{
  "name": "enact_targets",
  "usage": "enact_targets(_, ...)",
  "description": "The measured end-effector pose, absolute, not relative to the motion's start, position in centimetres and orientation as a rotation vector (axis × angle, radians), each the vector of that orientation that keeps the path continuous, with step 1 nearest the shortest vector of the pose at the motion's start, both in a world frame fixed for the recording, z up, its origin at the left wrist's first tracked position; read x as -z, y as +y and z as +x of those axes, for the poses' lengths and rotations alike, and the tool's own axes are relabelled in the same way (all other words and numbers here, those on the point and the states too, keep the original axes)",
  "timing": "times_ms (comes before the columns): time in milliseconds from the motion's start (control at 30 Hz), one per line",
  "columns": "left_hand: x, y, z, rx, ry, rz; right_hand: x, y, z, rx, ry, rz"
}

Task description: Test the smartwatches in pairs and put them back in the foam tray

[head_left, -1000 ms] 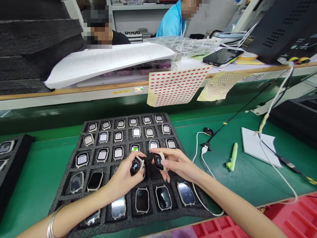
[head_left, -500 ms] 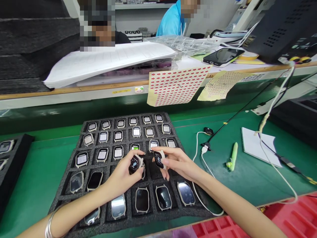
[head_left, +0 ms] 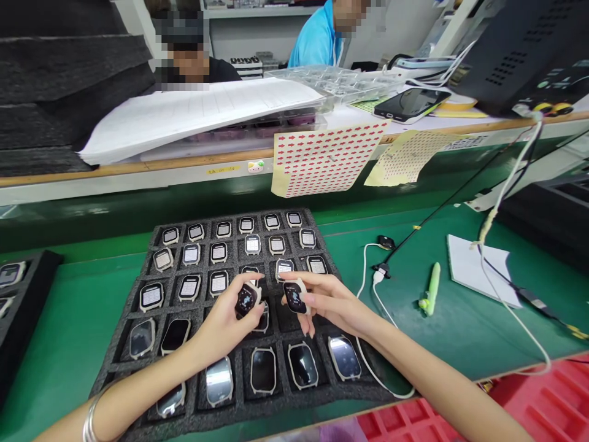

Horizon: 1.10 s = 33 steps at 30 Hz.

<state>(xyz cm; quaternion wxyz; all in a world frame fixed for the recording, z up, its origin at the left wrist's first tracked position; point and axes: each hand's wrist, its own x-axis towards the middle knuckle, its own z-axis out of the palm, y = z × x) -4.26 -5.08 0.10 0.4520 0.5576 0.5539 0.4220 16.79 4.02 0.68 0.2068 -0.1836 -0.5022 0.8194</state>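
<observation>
My left hand (head_left: 225, 319) pinches the left watch body (head_left: 246, 299) by its pale rim. My right hand (head_left: 331, 304) pinches the right watch body (head_left: 294, 296). Both hover above the foam tray's (head_left: 276, 408) middle. They look light, rigid and glassy (faces likely smudge), so I grip the edges.

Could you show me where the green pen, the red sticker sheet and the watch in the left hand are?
Green pen (head_left: 430, 288): head view, middle of its barrel.
Red sticker sheet (head_left: 324, 156): head view, centre of the sheet.
Watch (head_left: 246, 299) in left hand (head_left: 224, 330): head view, its dark screen.
</observation>
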Motion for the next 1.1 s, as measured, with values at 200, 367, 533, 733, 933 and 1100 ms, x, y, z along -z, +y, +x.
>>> enact_targets(200, 0.1, -4.9, -4.0, -1.089, 1.100, 0.971, -0.8, 4.3, 16.7, -2.312, -1.340, -0.528)
enact_targets(367, -0.3, -4.8, -4.1, -1.109, 0.999, 0.799, -0.3, 4.0, 16.5, -2.187, -1.386, -0.682)
enact_targets(533, 0.2, -4.8, -4.0, -1.114, 0.977, 0.797, 0.5, 3.6, 16.4, -2.131, -1.423, -0.726)
enact_targets(733, 0.4, -4.9, -3.7, -1.106, 0.995, 0.842, 0.7, 3.5, 16.5, -2.080, -1.461, -0.702)
enact_targets(933, 0.3, -5.0, -3.7, -1.099, 1.012, 0.871, 0.4, 3.3, 16.5, -2.060, -1.469, -0.699)
enact_targets(1100, 0.3, -5.0, -3.6, -1.094, 1.004, 0.888, 0.3, 2.9, 16.4, -1.999, -1.531, -0.733)
